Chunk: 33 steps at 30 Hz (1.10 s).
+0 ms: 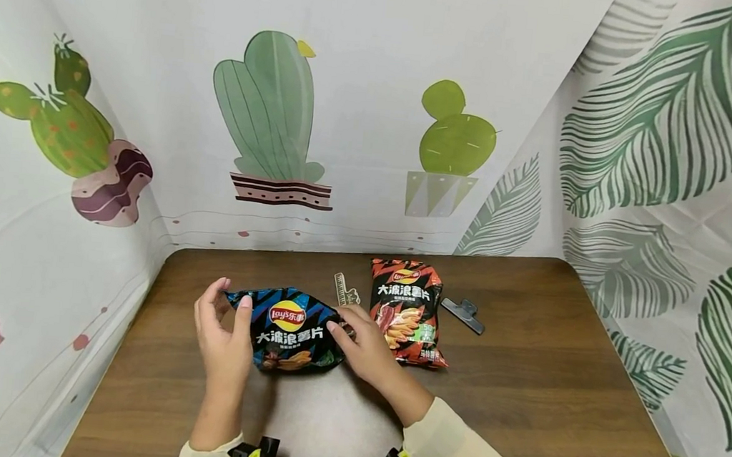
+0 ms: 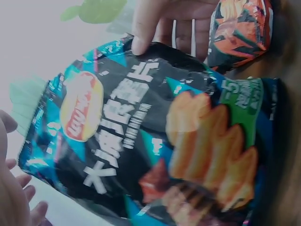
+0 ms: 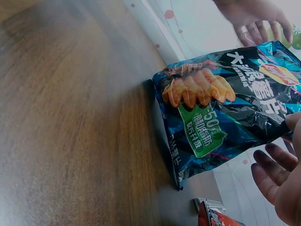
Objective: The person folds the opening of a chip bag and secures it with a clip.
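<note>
A blue-and-black Lay's chip bag [image 1: 293, 334] is tilted up, its printed front showing. My right hand [image 1: 372, 351] pinches its right edge, thumb on the front and fingers behind, as the left wrist view shows. Beside the bag's upper left corner is my left hand [image 1: 222, 339], thumb and fingers spread; in the left wrist view its fingers [image 2: 30, 200] appear apart from the bag. In the right wrist view the bag's bottom edge [image 3: 167, 136] is at the wooden tabletop. The bag's back is hidden.
A red-and-black Lay's chip bag [image 1: 404, 314] lies flat to the right of my right hand. Beyond it is a grey bag clip [image 1: 464, 314]. A pale ruler-like piece [image 1: 343, 288] lies behind the blue bag. Printed cloth [image 1: 375, 114] hangs behind the wooden table [image 1: 541, 386].
</note>
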Motion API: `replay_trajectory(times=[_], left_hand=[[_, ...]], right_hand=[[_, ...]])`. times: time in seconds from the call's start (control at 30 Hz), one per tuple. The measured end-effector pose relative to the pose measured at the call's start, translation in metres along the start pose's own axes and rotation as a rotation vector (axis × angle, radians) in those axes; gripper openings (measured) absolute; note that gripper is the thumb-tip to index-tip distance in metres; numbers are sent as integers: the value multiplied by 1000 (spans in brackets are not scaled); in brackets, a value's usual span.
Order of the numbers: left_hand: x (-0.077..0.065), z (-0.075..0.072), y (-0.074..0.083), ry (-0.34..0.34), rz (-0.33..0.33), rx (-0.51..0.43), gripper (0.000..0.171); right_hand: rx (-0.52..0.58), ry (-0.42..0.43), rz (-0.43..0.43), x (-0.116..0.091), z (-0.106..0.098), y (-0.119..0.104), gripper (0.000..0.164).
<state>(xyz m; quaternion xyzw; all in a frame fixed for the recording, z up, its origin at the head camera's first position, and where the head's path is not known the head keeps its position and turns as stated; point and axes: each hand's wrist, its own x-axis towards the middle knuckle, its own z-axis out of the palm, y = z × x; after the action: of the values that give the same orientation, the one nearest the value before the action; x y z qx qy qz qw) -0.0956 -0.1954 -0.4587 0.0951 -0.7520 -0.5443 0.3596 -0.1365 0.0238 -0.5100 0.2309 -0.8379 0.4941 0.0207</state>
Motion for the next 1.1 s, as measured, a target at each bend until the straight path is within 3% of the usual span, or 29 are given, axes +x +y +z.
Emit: replay_trajectory(times=[0.13,0.23,0.4,0.5,0.63,0.83,1.1], left_hand=[[2,-3,11,30,129,132,51],[6,-3,22,-3,246,207,49],[15,0,36,-190,401,342,39],[19,1,42,-308,462,412,35],[22,3,48,-411,499,463,32],[25,7,51,-499,516,554,24],[28,8,52,-515,551,576,12]], right_hand=[[23,2,-3,1,-1,0,38],[52,1,4,1,-2,-1,37],[90,4,35,1,-3,-1,35],[112,2,58,1,-4,0,34],[135,13,50,1,-3,1,32],[163,39,46,0,-2,0,31],[205,56,89,2,-3,1,28]])
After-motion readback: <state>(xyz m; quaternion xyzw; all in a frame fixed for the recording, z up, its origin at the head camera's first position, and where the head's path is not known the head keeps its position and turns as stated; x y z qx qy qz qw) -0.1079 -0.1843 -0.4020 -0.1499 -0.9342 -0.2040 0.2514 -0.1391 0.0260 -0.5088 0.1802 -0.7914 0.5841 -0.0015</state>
